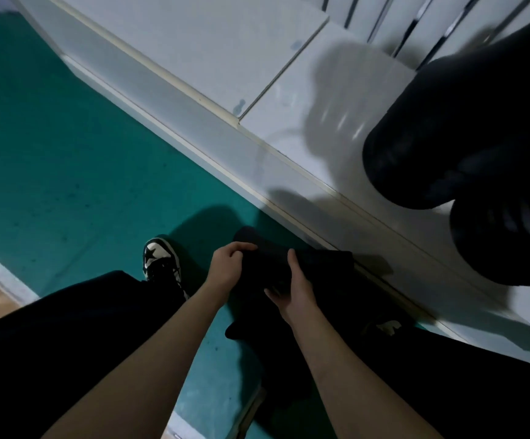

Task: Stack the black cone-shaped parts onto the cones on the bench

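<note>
While both hands work low over the floor, between the person's dark trouser legs [67, 327], the risks start with the grip. The left hand [228, 267] has its fingers curled over the near edge of the black cone-shaped part [320, 274]. The right hand [292, 289] holds the same piece from the other side, thumb laid along the top and fingers tucked beneath. The part is dark against deep shadow, so I cannot make out its outline, nor tell which end is the wide one. That is the first hazard: lifted the wrong way round, it would not seat on a stack.

Just left of the hands is a black-and-white sneaker [160, 261] on the green floor [67, 153]. A dropped part would probably land by the feet or roll under the lip of the bench.

Beyond the hands the white bench [289, 137] runs diagonally, its front edge close to the part. A careless lift could knock the part against that edge and loosen the hold.

Farther off, at the right, two dark cone stacks [463, 131] stand on the bench, one near its front edge. They look tall, and pressing a new piece on off-centre could tip or shift one.

No lettering, label or brand name can be read. The only marking is a white star on the sneaker.
</note>
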The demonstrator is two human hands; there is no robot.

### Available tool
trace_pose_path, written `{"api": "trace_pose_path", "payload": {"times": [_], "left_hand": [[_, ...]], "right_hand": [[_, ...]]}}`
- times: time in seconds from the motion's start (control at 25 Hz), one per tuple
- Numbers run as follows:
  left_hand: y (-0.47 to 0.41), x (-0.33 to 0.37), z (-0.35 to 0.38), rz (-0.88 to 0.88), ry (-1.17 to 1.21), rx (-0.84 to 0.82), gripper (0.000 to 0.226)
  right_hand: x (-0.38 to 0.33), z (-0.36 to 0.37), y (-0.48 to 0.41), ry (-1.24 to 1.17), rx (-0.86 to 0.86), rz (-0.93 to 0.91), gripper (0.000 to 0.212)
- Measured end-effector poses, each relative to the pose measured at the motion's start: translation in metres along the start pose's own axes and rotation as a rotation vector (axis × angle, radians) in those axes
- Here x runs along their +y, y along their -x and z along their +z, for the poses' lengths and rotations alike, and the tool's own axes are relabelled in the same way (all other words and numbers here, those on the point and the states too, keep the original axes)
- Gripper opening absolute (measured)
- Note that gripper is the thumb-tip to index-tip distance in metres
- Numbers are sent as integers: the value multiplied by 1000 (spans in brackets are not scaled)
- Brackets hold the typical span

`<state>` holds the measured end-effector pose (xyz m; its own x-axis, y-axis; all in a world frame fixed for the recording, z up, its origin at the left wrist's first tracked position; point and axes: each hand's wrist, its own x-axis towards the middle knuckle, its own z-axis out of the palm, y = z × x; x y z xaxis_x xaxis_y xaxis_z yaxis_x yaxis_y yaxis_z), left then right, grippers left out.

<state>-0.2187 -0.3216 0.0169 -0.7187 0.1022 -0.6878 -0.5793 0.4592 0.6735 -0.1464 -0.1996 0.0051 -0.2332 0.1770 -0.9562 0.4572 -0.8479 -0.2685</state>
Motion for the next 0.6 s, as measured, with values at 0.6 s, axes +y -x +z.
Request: {"api": "trace_pose_path", "payload": {"times": [0.6], "left_hand": [[100,116,-5,429,-686,6,50]], "right_hand": [[-49,-13,154,114,-174,-587,42]]}}
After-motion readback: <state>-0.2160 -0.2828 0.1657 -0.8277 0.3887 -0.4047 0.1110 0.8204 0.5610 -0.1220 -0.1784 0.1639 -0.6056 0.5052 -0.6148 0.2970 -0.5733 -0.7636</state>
